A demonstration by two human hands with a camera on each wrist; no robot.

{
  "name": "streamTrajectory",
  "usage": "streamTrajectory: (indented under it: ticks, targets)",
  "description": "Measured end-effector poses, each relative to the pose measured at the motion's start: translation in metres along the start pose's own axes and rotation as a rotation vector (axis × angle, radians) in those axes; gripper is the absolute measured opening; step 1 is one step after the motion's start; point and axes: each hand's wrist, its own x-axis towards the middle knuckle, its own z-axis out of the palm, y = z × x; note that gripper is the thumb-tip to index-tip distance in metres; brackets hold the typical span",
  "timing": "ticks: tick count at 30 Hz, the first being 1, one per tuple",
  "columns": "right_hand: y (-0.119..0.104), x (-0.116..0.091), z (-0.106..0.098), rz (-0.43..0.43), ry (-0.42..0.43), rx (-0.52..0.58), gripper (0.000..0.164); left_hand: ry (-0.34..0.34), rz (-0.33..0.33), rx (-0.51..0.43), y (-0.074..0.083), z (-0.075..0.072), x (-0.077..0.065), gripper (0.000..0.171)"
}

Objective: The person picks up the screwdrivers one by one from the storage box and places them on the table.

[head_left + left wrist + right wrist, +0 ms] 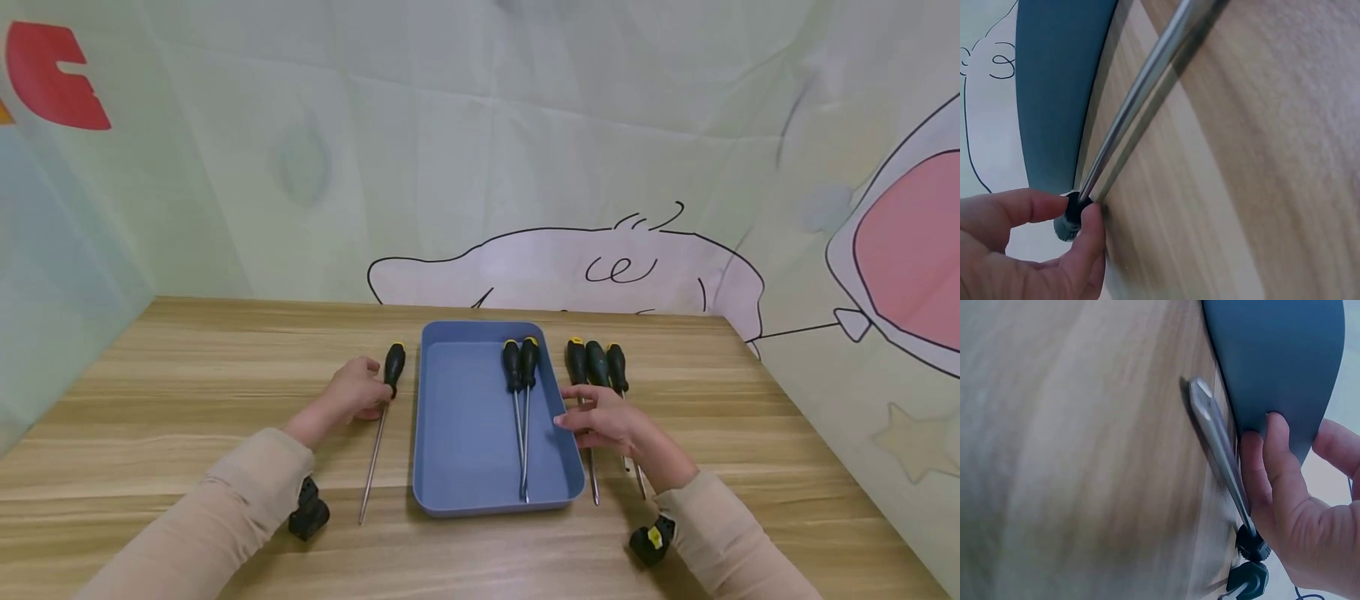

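On the left, a screwdriver [394, 367] with a black handle and yellow end lies with its long shaft [1138, 94] pointing toward the person. The left hand [358, 390] pinches it between thumb and finger at the base of the handle. A blue tray [465, 433] stands in the middle, holding two black-handled screwdrivers [512, 367] side by side near its right wall. Fingertips of the right hand [603, 418] touch the outside of that wall [1272, 362]. Directly beneath the right hand, another screwdriver shaft [1222, 450] runs alongside the tray.
Three screwdrivers [596, 362] lie together right of the tray, handles toward the back, shafts partly hidden by the right hand. The wooden table [225, 358] ends at a printed cloth backdrop [450, 167]. Small black devices [307, 510] are at both wrists.
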Motion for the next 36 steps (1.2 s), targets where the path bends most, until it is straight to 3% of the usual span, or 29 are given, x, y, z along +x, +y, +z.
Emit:
streamTrajectory:
  ticks: [6,15,26,36]
  targets:
    - [0.001,0.001,-0.001,-0.006,-0.003,-0.002,0.06,-0.012,-0.009,-0.004,0.004,-0.004,0.0,0.061]
    - [0.002,0.001,-0.002,-0.008,-0.008,0.012,0.06,0.0,0.045,0.019,0.015,-0.008,-0.005,0.057]
    - [0.0,0.001,-0.001,-0.004,-0.013,0.011,0.058,-0.054,0.055,0.036,0.027,-0.013,-0.011,0.053]
    - [0.0,0.0,-0.001,0.007,-0.007,0.014,0.059,-0.08,0.103,0.089,0.044,-0.011,-0.012,0.052]
